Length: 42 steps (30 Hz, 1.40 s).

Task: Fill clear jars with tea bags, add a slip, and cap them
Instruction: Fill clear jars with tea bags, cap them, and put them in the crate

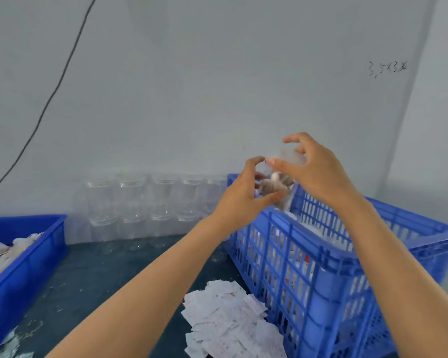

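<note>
Currently, the left hand (243,192) grips a clear jar (276,188) filled with tea bags, fingers and thumb curled round its body, directly above the near wall of the blue lattice crate (295,254). The right hand (313,171) sits on top of the jar with its fingers curled round a translucent cap (290,157); motion blur prevents confirming whether the cap is fully seated or only being fitted. Whether a slip is already inside this jar cannot be determined. Judged from this state, the jar in hand is at the capping step, the last one for this unit. Inside the crate, several pale, capped-looking containers are visible, which suggests finished units are collected there. To the left of the crate, against the wall, a row of empty clear jars (145,200) stands stacked two high, so a substantial part of the work remains. Just in front of the crate's near-left corner lies a heap of paper slips (228,321). Well to the left of the crate, a solid blue bin (36,259) holds loose tea bags (0,254).
</note>
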### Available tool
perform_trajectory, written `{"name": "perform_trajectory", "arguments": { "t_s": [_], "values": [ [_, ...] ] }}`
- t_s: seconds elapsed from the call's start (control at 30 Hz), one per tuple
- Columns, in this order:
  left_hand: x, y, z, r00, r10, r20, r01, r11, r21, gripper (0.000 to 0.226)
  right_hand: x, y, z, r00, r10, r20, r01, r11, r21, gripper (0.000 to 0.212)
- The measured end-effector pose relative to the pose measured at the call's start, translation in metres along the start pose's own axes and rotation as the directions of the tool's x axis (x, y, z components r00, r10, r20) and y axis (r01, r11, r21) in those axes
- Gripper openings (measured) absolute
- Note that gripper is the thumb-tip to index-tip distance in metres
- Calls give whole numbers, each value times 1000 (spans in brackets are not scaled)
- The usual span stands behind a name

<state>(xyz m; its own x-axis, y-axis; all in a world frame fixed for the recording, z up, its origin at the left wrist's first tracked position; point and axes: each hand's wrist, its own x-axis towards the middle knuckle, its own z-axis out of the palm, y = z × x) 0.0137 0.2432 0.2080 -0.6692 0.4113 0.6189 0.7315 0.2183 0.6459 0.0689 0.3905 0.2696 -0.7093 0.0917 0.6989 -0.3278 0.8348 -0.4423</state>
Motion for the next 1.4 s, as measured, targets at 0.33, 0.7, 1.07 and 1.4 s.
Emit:
{"name": "perform_trajectory", "arguments": {
  "t_s": [0.33, 0.7, 1.07, 1.4],
  "values": [
    [15, 20, 66, 953, -22, 302, 8, 999, 47, 83, -18, 56, -45, 961, 252, 117, -209, 933, -294, 70],
    [17, 20, 69, 828, 12, 561, -278, 876, 393, 58, -50, 95, -38, 675, 471, 569, -302, 879, -369, 48],
    [6, 8, 59, 860, 82, 503, -215, 953, 214, 61, -42, 82, -42, 501, 533, 682, -266, 845, -464, 48],
    [-2, -19, 42, 972, 191, 134, -214, 959, 186, 59, -39, 77, -27, 792, 495, 357, -391, 860, -327, 34]
  ]
}}
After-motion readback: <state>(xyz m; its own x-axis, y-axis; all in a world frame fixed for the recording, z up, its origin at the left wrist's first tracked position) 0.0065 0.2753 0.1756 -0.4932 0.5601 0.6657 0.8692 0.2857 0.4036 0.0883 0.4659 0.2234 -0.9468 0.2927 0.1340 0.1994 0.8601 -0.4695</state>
